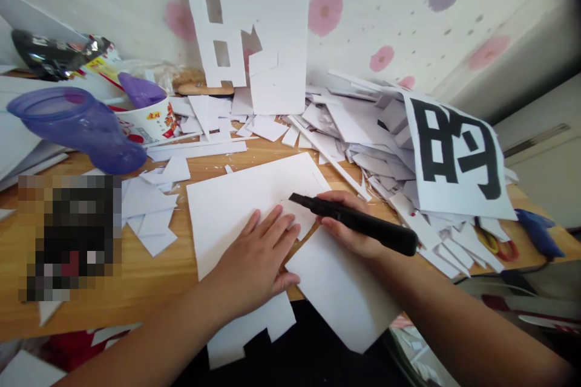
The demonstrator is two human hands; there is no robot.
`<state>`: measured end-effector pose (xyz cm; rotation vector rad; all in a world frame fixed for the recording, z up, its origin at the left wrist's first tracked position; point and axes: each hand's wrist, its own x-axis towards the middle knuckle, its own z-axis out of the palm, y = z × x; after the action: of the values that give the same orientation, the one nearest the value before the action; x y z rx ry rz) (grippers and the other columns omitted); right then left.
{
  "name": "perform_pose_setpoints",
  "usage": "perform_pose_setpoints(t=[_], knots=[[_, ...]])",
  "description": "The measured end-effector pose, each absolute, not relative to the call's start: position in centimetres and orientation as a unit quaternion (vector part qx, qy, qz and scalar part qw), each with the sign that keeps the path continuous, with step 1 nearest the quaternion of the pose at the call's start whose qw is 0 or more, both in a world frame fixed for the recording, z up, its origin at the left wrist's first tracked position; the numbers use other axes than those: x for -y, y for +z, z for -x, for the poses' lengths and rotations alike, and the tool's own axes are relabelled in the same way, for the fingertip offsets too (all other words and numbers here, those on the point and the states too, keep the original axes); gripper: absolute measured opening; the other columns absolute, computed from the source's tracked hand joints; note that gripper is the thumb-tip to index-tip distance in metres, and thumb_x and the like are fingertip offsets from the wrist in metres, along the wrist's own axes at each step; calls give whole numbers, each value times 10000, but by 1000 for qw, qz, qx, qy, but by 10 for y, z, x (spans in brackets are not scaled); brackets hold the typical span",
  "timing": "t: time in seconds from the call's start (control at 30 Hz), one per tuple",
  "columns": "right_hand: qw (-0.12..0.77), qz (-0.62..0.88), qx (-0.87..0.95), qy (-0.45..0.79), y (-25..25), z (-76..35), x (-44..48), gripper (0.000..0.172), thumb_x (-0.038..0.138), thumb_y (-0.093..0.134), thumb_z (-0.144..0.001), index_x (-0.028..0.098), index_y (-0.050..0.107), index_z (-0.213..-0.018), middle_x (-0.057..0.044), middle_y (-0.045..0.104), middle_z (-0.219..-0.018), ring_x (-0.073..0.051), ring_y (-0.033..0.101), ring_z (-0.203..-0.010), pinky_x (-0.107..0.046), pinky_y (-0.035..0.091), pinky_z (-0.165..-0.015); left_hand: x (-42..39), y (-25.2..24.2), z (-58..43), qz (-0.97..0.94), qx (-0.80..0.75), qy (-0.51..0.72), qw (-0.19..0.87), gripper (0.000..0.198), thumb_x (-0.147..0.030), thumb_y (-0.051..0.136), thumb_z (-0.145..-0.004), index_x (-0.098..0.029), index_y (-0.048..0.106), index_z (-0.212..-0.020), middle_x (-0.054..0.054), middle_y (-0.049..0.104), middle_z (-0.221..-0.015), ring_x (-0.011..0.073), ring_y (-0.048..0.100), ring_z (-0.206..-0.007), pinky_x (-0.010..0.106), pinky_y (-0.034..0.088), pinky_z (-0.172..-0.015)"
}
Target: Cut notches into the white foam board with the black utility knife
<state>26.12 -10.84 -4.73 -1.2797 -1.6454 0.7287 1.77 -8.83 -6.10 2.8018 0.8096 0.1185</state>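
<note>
Head view. Left hand [258, 257] lies flat, palm down, fingers spread and pointing up and to the right, pressing on a white foam board sheet [236, 205] that rests on the wooden desk [149, 266]. The forearm comes in from the lower left, bare. The hand is open and grips nothing; it only bears down on the sheet.

Right hand [349, 224] is closed around a black utility knife [358, 222]. The knife lies nearly level, its tip pointing left and slightly up, the butt end sticking out to the right past the hand. The tip sits on the sheet just beyond the left fingertips, close beside them but apart. Whether a blade is out cannot be told. The right forearm enters from the lower right corner.

A second white piece [340, 290] lies under the right wrist and overhangs the near desk edge. Another offcut [249, 329] hangs off the edge below the left hand.

Around them: a heap of white scraps [363, 127] to the right, topped by a sheet with a large black character [454, 151]. A cut board with window holes [236, 24] leans on the flowered wall [385, 6]. A purple plastic cup [77, 124] lies on its side at left, near a paper cup [147, 121]. Red-handled scissors [497, 245] and a blue tool [540, 233] lie at the far right.
</note>
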Motion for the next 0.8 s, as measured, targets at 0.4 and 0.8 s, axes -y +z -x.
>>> perform_pose_setpoints(t=[0.4, 0.8], knots=[[407, 423, 770, 250, -48, -278, 105, 339, 150, 649, -866, 246, 653, -1190, -41, 749, -986, -165, 719, -838, -257, 579, -721, 89, -58, -18, -954, -280, 39, 101, 729, -460, 699, -848, -135, 452, -1452, 138, 425, -1549, 382, 275, -1471, 627, 283, -1152], [387, 423, 782, 245, -53, -278, 106, 345, 155, 627, -879, 255, 633, -1210, -36, 726, -947, -154, 697, -777, -255, 544, -654, 88, -59, -18, -958, -272, 53, 76, 721, -489, 694, -846, -130, 476, -1432, 142, 446, -1534, 387, 325, -1447, 618, 320, -1132]])
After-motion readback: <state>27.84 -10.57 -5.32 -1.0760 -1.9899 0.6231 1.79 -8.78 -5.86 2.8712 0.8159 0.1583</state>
